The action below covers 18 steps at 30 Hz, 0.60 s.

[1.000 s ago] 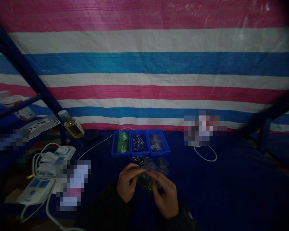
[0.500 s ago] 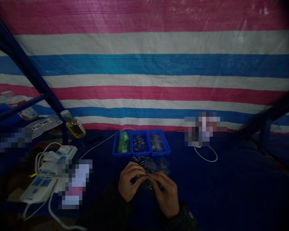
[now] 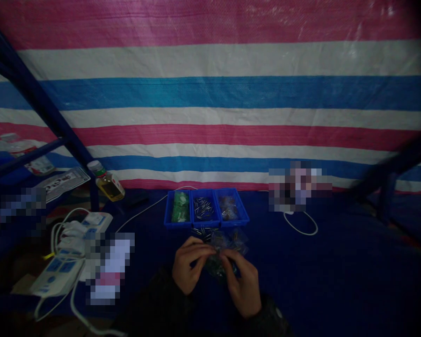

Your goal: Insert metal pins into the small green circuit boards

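My left hand [image 3: 191, 263] and my right hand [image 3: 243, 282] meet over the dark blue surface, fingers pinched. Whatever lies between the fingertips is too small and dark to name. Beneath them rests a greenish clear plastic heap [image 3: 215, 267]. Just beyond the fingers are small clear plastic bags [image 3: 239, 238] and a loose pile of thin metal pins [image 3: 204, 233]. Behind these stand three joined blue trays: the left tray holds green packets [image 3: 180, 208], the middle one metal pins [image 3: 203, 208], the right one clear bags with brownish contents [image 3: 228, 208].
To the left lie white power strips [image 3: 58, 271] with plugs and cables. A bottle of yellow liquid [image 3: 108, 182] stands near a blue metal frame post [image 3: 56, 112]. A white cable loop [image 3: 303, 224] lies at right. A striped sheet [image 3: 210, 93] hangs behind.
My fingertips have drawn slightly apart, with the right hand's fingers shifting a little to the right. The trays and the loose pins have stayed in place.
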Each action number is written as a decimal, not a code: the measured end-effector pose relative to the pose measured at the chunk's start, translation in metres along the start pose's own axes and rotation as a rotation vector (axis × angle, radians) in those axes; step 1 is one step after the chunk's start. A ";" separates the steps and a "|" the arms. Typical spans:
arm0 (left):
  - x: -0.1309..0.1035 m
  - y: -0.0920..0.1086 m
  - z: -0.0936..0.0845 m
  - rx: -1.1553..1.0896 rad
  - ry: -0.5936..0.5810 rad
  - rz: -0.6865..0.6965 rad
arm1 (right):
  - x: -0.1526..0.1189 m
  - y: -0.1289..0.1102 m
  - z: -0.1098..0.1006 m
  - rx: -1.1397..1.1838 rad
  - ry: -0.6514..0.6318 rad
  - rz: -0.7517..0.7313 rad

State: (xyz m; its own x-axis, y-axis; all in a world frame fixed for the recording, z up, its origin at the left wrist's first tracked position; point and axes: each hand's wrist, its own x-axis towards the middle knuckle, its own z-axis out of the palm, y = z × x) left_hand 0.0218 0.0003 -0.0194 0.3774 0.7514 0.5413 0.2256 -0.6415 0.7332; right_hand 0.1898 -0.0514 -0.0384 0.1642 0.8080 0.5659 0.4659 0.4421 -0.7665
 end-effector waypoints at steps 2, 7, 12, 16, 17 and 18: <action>0.001 -0.002 -0.001 0.013 -0.018 0.020 | 0.000 0.001 -0.002 -0.018 -0.014 -0.004; 0.000 -0.007 -0.001 0.032 0.021 0.022 | -0.001 0.001 -0.004 -0.021 -0.040 0.001; 0.002 -0.001 -0.002 0.087 0.061 0.011 | 0.002 -0.002 -0.002 0.003 -0.068 0.016; 0.001 0.004 0.001 0.044 0.056 -0.021 | 0.004 -0.005 -0.001 0.013 -0.094 0.032; 0.000 0.004 0.002 0.025 0.064 -0.046 | 0.004 -0.005 0.000 0.023 -0.100 0.031; -0.001 0.003 0.004 0.008 0.081 -0.078 | 0.004 -0.005 0.000 0.034 -0.106 0.029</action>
State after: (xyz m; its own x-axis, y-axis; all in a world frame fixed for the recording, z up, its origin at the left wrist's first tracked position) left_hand 0.0253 -0.0028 -0.0192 0.2848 0.8086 0.5148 0.2586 -0.5819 0.7710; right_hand 0.1884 -0.0507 -0.0325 0.0833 0.8563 0.5097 0.4321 0.4298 -0.7928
